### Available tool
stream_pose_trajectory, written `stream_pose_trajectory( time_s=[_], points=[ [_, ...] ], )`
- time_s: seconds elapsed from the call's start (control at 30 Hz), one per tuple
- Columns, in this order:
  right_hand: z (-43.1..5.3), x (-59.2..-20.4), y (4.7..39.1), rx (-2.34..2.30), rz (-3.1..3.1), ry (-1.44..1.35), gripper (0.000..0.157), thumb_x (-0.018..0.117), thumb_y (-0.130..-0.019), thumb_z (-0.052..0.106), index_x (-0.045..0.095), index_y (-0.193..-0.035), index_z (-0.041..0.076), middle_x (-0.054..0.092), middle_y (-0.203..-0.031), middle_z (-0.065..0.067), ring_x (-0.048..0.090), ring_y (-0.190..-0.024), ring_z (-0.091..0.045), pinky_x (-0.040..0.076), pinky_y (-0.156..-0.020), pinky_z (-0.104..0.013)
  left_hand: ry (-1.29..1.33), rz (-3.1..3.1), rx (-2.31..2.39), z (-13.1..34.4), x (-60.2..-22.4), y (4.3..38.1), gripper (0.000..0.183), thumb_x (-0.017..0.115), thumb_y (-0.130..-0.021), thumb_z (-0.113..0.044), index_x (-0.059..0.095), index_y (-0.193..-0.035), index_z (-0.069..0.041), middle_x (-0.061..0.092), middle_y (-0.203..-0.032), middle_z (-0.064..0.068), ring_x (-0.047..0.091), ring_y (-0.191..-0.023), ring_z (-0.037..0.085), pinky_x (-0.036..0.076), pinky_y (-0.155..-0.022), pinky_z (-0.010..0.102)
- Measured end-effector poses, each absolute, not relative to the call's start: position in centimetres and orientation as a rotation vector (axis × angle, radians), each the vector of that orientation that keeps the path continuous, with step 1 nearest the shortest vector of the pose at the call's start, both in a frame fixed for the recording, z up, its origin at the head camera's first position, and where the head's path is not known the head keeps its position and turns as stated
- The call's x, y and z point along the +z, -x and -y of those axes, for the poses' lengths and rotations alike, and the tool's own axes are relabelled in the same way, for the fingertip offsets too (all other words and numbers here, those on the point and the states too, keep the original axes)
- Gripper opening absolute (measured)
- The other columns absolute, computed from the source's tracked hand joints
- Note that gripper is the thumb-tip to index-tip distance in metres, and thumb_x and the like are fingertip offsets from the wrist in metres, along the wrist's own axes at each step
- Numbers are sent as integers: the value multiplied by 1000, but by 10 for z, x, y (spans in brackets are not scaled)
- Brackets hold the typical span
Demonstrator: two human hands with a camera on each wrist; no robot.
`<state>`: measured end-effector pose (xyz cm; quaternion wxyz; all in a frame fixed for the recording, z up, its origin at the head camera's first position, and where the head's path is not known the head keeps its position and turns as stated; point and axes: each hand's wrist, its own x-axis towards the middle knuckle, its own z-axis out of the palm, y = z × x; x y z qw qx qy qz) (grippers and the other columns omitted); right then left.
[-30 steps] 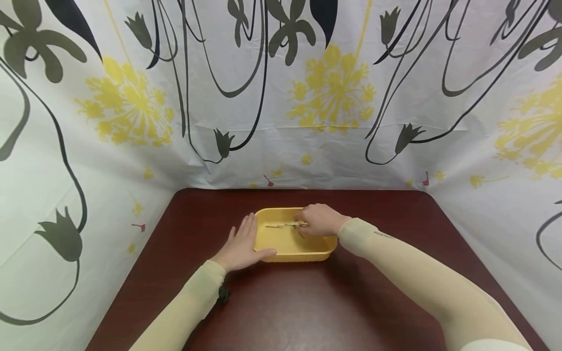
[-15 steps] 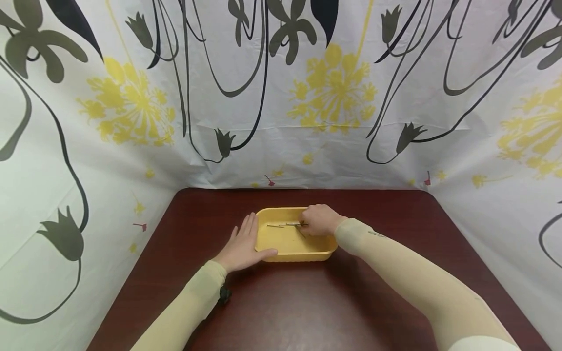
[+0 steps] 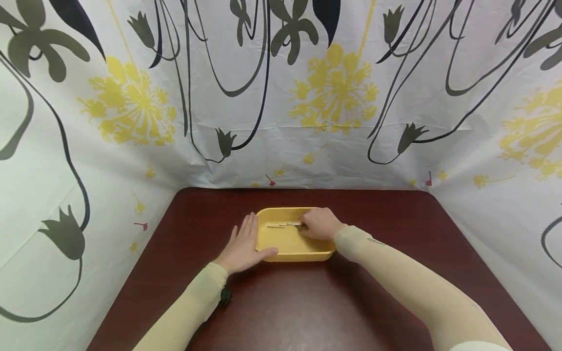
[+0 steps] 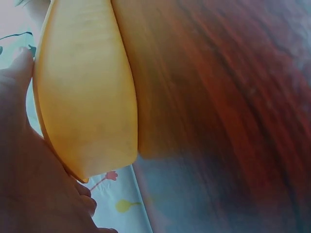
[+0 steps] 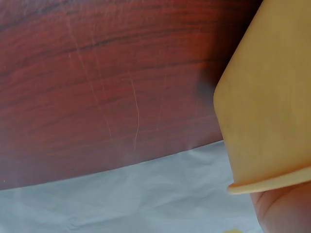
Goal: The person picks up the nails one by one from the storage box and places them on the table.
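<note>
A yellow plastic tray (image 3: 285, 243) sits near the far edge of the table. Several thin, nail-like metal sticks (image 3: 275, 227) lie on its floor, some running under the fingers of my right hand (image 3: 320, 224). That hand reaches in over the tray's right side with curled fingers. Its fingertips are hidden, so I cannot tell whether it pinches a stick. My left hand (image 3: 241, 246) rests against the tray's left end, fingers straight, with the thumb along the near rim. In the left wrist view, the left hand (image 4: 34, 150) touches the rim of the tray (image 4: 87, 87).
The dark reddish-brown table (image 3: 281, 297) extends in front of and around the tray. White cloth (image 3: 333, 165) with a flower print hangs behind the table and along both sides. A small dark object (image 3: 225, 296) shows at the left wrist.
My right hand has shifted slightly nearer within the tray, with its fingers more curled. A slanted stick seen below its fingers earlier is now out of sight. The left hand stays in place.
</note>
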<state>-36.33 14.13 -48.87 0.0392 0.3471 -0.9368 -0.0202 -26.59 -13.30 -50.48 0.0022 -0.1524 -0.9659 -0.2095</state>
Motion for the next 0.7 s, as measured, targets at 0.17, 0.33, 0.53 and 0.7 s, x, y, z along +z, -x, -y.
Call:
stream_pose_trajectory(
  time_s=[0.17,0.33,0.53,0.7],
  points=[
    [-141,-491,363,-71,2895,-1007,28,71,-91,29,58,-67,23,52,-61,9,49,-60,-14,44,-52,-37,476,3030,-641,133,-504,266,122,56,-84,-79,-1,-161,-4,-2,-168,11,-2,-153,23,7,-119,57],
    [-142,-492,363,-53,2906,-985,31,73,-89,23,56,-63,21,49,-58,7,43,-58,-14,40,-52,-35,483,3036,-640,133,-504,266,122,56,-83,-80,0,-161,-4,-1,-168,12,-1,-153,24,7,-119,57],
    [-141,-493,363,-40,2880,-985,30,73,-87,18,55,-62,22,50,-58,7,44,-58,-14,41,-52,-35,484,3041,-666,132,-502,265,123,57,-83,-79,-1,-161,-4,-2,-168,12,-2,-154,23,7,-118,58],
    [-141,-493,363,-31,2872,-979,30,72,-87,17,54,-62,23,50,-59,8,45,-58,-13,41,-52,-35,479,3033,-680,132,-500,264,123,59,-83,-78,2,-161,-2,1,-168,14,2,-154,27,8,-118,60]
  ],
)
